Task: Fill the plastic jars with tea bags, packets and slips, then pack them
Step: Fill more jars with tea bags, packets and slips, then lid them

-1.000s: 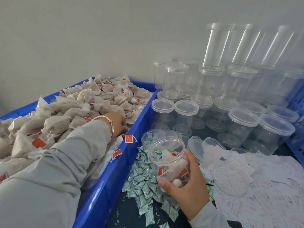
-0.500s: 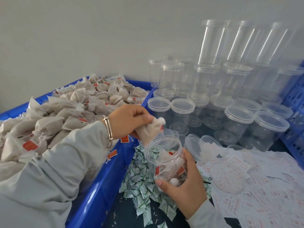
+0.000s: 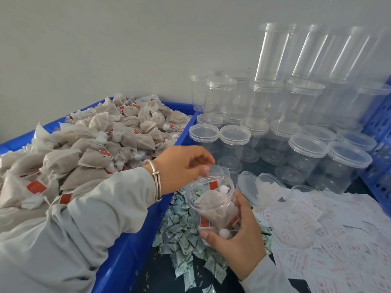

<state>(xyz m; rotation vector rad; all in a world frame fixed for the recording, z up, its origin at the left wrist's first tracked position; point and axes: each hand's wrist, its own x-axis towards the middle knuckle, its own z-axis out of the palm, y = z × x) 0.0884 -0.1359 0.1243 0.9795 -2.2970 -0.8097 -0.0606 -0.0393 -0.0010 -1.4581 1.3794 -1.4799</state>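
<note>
My right hand [image 3: 234, 237] grips an open clear plastic jar [image 3: 213, 204], tilted toward me, with several beige tea bags with red tags inside. My left hand [image 3: 182, 166] hovers just over the jar's mouth, fingers loosely spread and holding nothing. A heap of tea bags [image 3: 88, 149] fills the blue bin [image 3: 127, 246] on the left. Small green-and-white packets [image 3: 182, 242] lie in a pile under the jar. White slips with red print [image 3: 313, 233] cover the table at the right.
Lidded clear jars [image 3: 306, 157] stand in rows behind, with taller stacks [image 3: 273, 53] against the wall. Loose lids [image 3: 247, 187] lie by the slips. A blue crate [image 3: 380, 157] borders the right edge.
My left hand lifted a tea bag from the bin, carried it right to the jar and dropped it in. It now hovers empty over the mouth. The jar holds more bags.
</note>
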